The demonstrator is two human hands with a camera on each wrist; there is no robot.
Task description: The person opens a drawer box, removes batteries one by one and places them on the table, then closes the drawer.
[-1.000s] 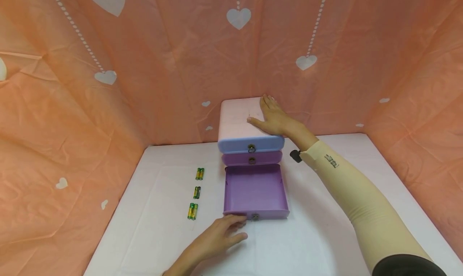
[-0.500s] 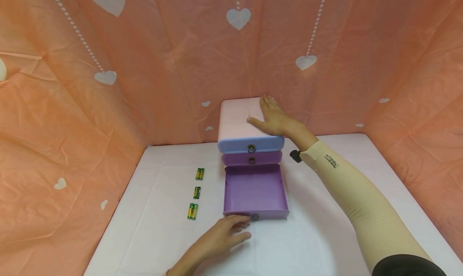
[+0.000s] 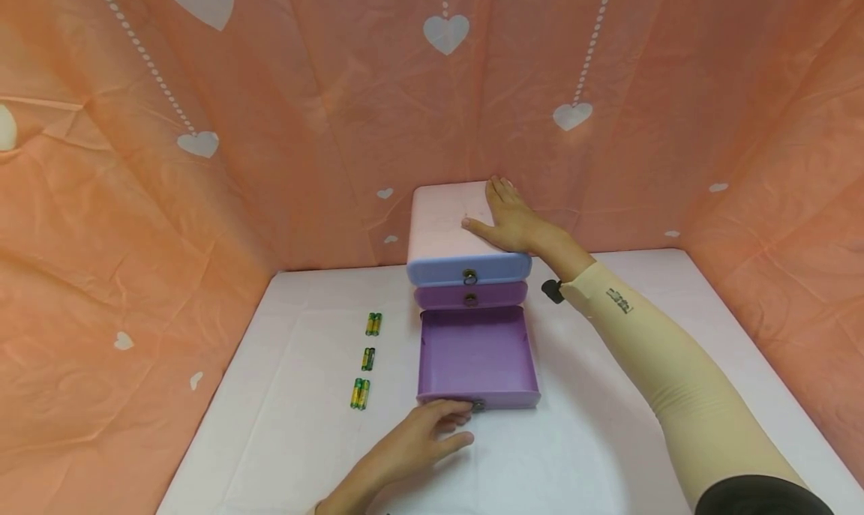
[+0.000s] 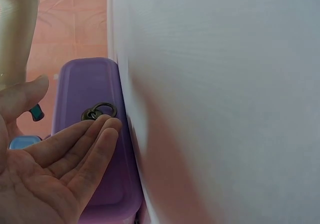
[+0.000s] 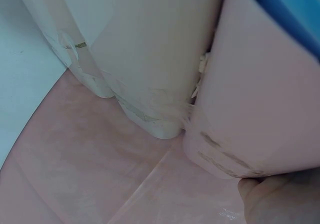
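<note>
A small chest of drawers has a pale pink top [image 3: 442, 223], a blue upper front [image 3: 439, 271] and a purple middle front [image 3: 442, 297]. Its bottom purple drawer [image 3: 478, 350] is pulled out, its bare floor showing. My left hand [image 3: 415, 440] lies at that drawer's front, fingers fairly straight, thumb apart. In the left wrist view its fingertips [image 4: 107, 121] are at the bronze ring pull [image 4: 106, 109], apparently touching it, not curled round it. My right hand [image 3: 509, 223] rests flat on the chest's top, fingers spread; the right wrist view shows only part of it [image 5: 280, 199].
Three pairs of green-and-yellow batteries, a far pair [image 3: 373, 324], a middle pair [image 3: 367, 359] and a near pair [image 3: 360, 393], lie left of the drawer on the white table [image 3: 290, 425]. An orange cloth [image 3: 324, 125] with white hearts stands behind and at both sides.
My left hand has slid slightly right along the drawer front, its fingertips now at the ring pull. My right hand and the drawer stay put.
</note>
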